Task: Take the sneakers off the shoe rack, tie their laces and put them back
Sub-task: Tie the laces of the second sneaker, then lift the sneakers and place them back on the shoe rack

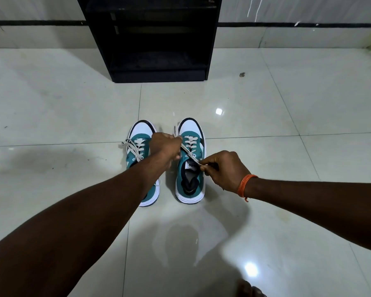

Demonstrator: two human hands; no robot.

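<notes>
Glossy pale tiled floor (62,108) fills most of the view. Black shoe rack (154,37) stands against the wall at top centre, shelves dark, contents not readable. Two teal-and-white sneakers sit side by side on the floor in front of the rack, well apart from it, toes toward it. Left sneaker (140,144) partly covered by the left forearm, its white laces loose and splayed to the left. Right sneaker (191,168) fully visible, tongue label showing. Left hand (166,147) closed in a fist around a lace end between the two shoes. Right hand (224,170) pinches the other end of the right sneaker's lace (190,154) between thumb and fingers, lace pulled taut between both hands. Orange thread band (244,184) on the right wrist.
</notes>
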